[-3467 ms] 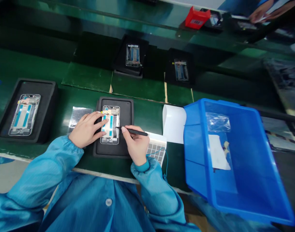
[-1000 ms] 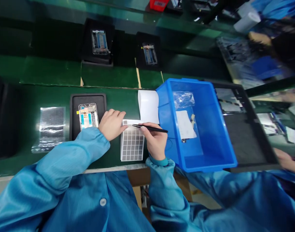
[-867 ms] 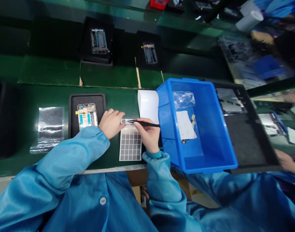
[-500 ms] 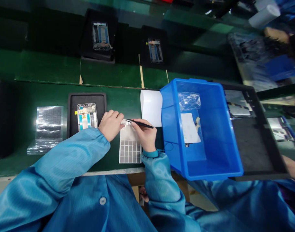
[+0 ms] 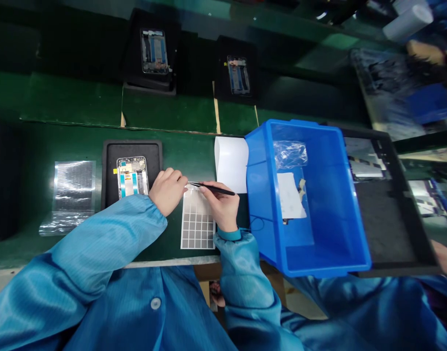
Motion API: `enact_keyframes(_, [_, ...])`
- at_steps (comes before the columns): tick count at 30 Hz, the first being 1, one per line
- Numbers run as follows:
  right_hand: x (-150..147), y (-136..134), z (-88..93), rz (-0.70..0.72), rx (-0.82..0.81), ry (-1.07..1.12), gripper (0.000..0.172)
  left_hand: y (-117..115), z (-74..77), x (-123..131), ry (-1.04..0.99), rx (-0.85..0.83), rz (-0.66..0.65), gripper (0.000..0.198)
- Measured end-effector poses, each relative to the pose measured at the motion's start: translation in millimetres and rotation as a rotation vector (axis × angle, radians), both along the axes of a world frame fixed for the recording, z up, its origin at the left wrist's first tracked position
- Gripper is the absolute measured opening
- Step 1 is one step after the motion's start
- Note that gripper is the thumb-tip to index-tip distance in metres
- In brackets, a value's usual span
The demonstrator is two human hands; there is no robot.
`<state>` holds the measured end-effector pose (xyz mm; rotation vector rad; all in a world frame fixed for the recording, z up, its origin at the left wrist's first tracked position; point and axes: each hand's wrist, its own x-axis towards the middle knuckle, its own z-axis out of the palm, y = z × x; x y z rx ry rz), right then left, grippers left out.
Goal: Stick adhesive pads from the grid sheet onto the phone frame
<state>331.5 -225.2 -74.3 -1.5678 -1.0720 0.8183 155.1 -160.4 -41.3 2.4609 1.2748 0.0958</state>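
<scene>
On the dark green worktop (image 5: 186,156), a blue plastic bin (image 5: 325,243) is holding white paper — right hand (image 5: 221,207) fingers are pinching black tweezers (image 5: 212,187) over a grey gridded sticker sheet (image 5: 197,224), left hand (image 5: 166,190) fingers are curling onto its top edge.

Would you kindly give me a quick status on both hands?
Left hand pressing sheet of grey squares. Right hand gripping black tweezers, tips at sheet's top edge. Blue bin close right.
</scene>
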Motion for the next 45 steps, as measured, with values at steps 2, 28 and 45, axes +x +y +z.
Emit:
enact_keyframes(2, [0,0,0.8,-0.005,0.004,-0.003,0.017,0,0.0,0,-0.004,-0.001,0.001,0.010])
enact_keyframes(28, [12,1,-2.4,-0.074,-0.038,0.177,0.028,1,4.2,-3,-0.082,-0.064,0.007,0.012])
enact_keyframes(45, [-54,-21,57.3,0.109,-0.016,0.238,0.017,-24,65.4,-84,-0.614,-0.373,0.302,0.015])
